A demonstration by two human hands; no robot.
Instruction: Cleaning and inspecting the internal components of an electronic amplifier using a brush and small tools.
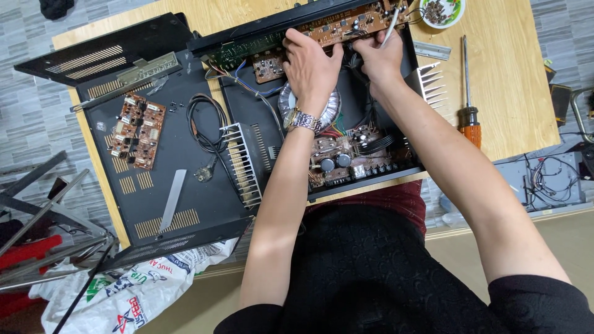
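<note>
An opened black amplifier chassis (365,182) lies on a wooden table. My left hand (311,65), with a metal wristwatch, grips the long brown circuit board (346,26) standing along the chassis's far edge. My right hand (382,59) holds the same board further right, with a thin grey tool or cable (391,28) between its fingers. Below my hands sit a round toroidal transformer (283,102) and a lower circuit board with two capacitors (334,164).
The removed black cover (185,204) lies left, carrying a loose brown circuit board (137,131), a coiled power cord (207,127), a finned heatsink (241,164) and a metal strip (172,199). An orange-handled screwdriver (469,93) and a small bowl of parts (442,11) rest right.
</note>
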